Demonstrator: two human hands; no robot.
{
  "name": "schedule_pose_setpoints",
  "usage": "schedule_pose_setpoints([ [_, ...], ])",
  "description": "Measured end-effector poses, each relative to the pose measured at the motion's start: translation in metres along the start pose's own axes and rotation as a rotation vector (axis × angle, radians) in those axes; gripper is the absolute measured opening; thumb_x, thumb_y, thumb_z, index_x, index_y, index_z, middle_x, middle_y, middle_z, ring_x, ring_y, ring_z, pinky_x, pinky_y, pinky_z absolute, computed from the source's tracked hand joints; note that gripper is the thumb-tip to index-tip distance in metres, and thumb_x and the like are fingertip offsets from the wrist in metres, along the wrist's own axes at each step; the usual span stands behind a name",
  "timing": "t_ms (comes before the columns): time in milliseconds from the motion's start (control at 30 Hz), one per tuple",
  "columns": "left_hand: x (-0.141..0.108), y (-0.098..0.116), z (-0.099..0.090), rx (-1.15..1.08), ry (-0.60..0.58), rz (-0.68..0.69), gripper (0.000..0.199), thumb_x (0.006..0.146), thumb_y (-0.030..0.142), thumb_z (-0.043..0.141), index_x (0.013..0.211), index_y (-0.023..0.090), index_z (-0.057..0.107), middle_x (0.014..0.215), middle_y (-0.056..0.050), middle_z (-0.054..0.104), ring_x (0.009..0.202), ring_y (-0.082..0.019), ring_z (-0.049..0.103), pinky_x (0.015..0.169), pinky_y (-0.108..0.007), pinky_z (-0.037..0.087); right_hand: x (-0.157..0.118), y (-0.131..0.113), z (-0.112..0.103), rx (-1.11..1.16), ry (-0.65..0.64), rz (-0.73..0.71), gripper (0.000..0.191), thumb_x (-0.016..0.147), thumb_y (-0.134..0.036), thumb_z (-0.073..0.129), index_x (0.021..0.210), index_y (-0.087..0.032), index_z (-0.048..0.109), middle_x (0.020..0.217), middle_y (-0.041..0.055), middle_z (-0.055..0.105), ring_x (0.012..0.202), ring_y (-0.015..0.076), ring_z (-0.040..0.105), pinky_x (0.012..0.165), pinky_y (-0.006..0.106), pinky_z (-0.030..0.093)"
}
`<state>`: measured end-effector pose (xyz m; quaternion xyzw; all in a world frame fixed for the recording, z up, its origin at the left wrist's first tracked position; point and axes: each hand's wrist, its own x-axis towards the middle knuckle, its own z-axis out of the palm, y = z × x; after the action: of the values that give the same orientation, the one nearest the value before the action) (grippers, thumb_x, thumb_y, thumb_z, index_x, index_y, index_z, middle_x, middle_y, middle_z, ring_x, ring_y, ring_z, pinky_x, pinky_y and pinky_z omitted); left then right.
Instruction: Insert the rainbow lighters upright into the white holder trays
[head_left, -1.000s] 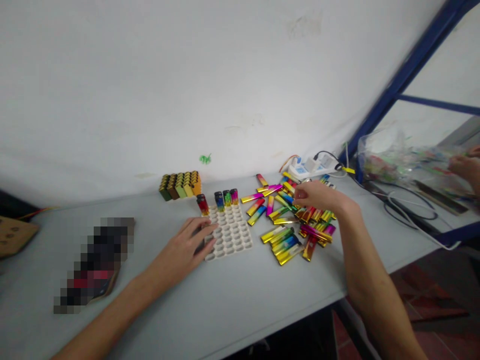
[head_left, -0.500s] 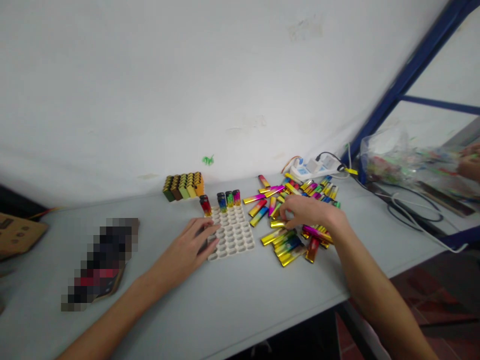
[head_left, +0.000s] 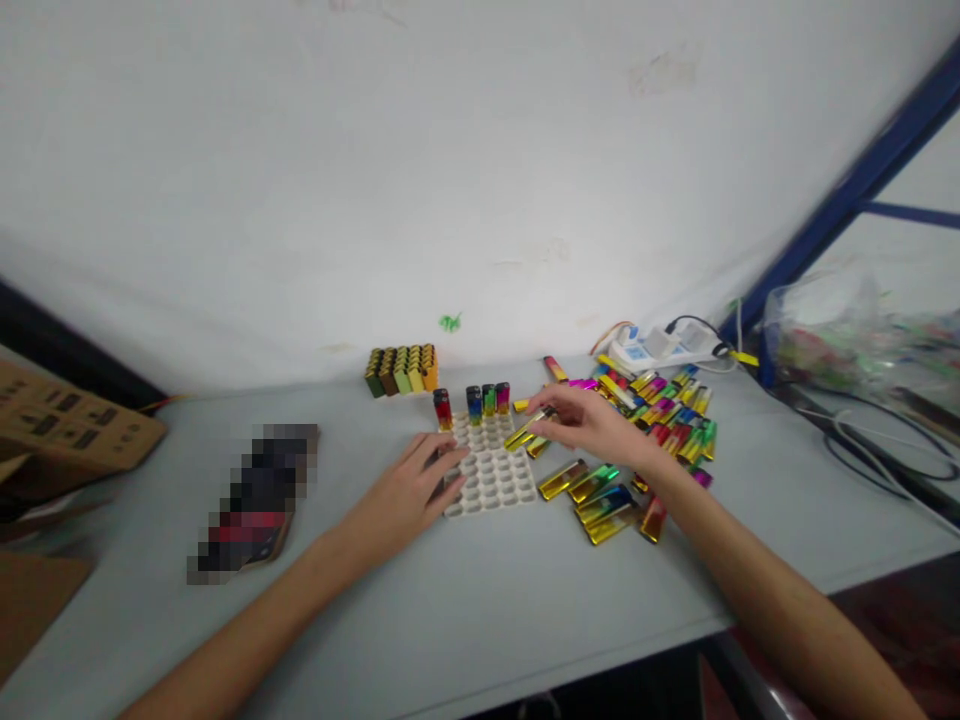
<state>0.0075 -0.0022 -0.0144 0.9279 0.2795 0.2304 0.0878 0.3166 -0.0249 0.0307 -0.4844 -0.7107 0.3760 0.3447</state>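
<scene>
Gold and shiny, a long, flat lighter point(head_left: 519, 437) is pinched in the right hand point(head_left: 585, 422), just below the frame's middle. The left hand point(head_left: 416, 487), fingers spread, is at the white, holey, square tray point(head_left: 491, 482).

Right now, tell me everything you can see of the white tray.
The tray is a whitish, plastic-looking slab with rows of rounded slots. It lies flat on the table. Upright lighters stand at its far side: red, blue, green and pink. The left hand appears to rest on its left edge, hiding part. The right hand holds a gold lighter over its right side; contact is unclear.
</scene>
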Motion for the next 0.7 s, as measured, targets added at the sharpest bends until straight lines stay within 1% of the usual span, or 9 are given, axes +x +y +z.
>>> schedule_pose_setpoints([
  [100,0.000,-0.001,0.003,0.011,0.001,-0.002,0.032,0.104,0.029,0.054,0.132,0.020,0.064,0.126,-0.012,0.062,0.123,-0.027,0.057,0.108,-0.047,0.053,0.005,0.004,0.013,0.116,0.083,0.022,0.039,0.085,-0.059,0.074,0.092,-0.022,0.066,0.067,-0.0052,0.046,0.059,0.0123,0.042,0.055,0.028,0.032],
  [200,-0.001,-0.002,0.005,0.014,0.006,0.006,0.031,0.104,0.028,0.054,0.133,0.019,0.063,0.127,-0.012,0.061,0.123,-0.027,0.056,0.108,-0.047,0.052,0.006,0.002,0.022,0.187,0.126,0.036,0.040,0.083,-0.059,0.076,0.087,-0.021,0.064,0.069,-0.0048,0.046,0.063,0.0127,0.044,0.058,0.027,0.034],
  [267,-0.001,-0.002,0.005,0.013,0.005,0.011,0.031,0.104,0.028,0.054,0.132,0.019,0.064,0.126,-0.013,0.060,0.123,-0.027,0.056,0.108,-0.047,0.052,0.006,-0.002,0.029,0.274,0.166,0.047,0.039,0.084,-0.057,0.076,0.087,-0.021,0.063,0.073,-0.0040,0.048,0.068,0.0133,0.048,0.062,0.027,0.038],
  [333,-0.001,-0.001,0.004,0.012,-0.006,0.012,0.030,0.104,0.028,0.053,0.131,0.019,0.064,0.126,-0.013,0.060,0.122,-0.027,0.056,0.108,-0.047,0.052,0.005,-0.006,0.036,0.457,0.191,0.087,0.036,0.086,-0.056,0.075,0.092,-0.023,0.062,0.082,-0.0023,0.056,0.075,0.0146,0.055,0.069,0.028,0.045],
  [400,0.000,-0.001,0.002,0.013,-0.014,0.011,0.030,0.104,0.028,0.053,0.131,0.019,0.064,0.125,-0.012,0.060,0.122,-0.026,0.057,0.107,-0.046,0.052,0.004,-0.009,0.042,0.661,0.168,0.134,0.036,0.087,-0.056,0.073,0.096,-0.025,0.059,0.089,-0.0010,0.062,0.079,0.0160,0.060,0.076,0.031,0.050],
  [433,0.000,0.000,0.002,0.015,-0.016,0.010,0.030,0.105,0.028,0.053,0.131,0.020,0.063,0.125,-0.012,0.059,0.122,-0.026,0.057,0.107,-0.045,0.052,0.004,-0.010,0.045,0.731,0.144,0.146,0.035,0.087,-0.056,0.073,0.096,-0.026,0.057,0.090,-0.0008,0.064,0.079,0.0164,0.062,0.076,0.032,0.051],
  [533,-0.001,-0.001,0.002,0.019,-0.009,0.013,0.030,0.105,0.029,0.054,0.132,0.019,0.063,0.125,-0.012,0.059,0.121,-0.026,0.057,0.107,-0.045,0.052,0.005,-0.010,0.051,0.765,0.101,0.109,0.035,0.091,-0.055,0.071,0.089,-0.025,0.053,0.079,-0.0018,0.062,0.072,0.0158,0.060,0.071,0.031,0.050],
  [633,-0.001,-0.002,0.004,0.015,-0.007,0.021,0.030,0.105,0.028,0.054,0.132,0.019,0.062,0.126,-0.012,0.059,0.121,-0.026,0.056,0.108,-0.045,0.051,0.007,-0.007,0.056,0.748,0.117,0.045,0.040,0.092,-0.057,0.068,0.082,-0.024,0.046,0.071,-0.0050,0.051,0.063,0.0126,0.053,0.064,0.028,0.047],
  [700,-0.002,-0.003,0.006,0.013,-0.001,0.024,0.030,0.105,0.027,0.054,0.133,0.019,0.062,0.126,-0.013,0.059,0.121,-0.026,0.056,0.108,-0.046,0.052,0.007,-0.007,0.058,0.731,0.110,0.043,0.043,0.093,-0.059,0.066,0.082,-0.024,0.043,0.071,-0.0065,0.047,0.058,0.0102,0.046,0.059,0.026,0.042],
])
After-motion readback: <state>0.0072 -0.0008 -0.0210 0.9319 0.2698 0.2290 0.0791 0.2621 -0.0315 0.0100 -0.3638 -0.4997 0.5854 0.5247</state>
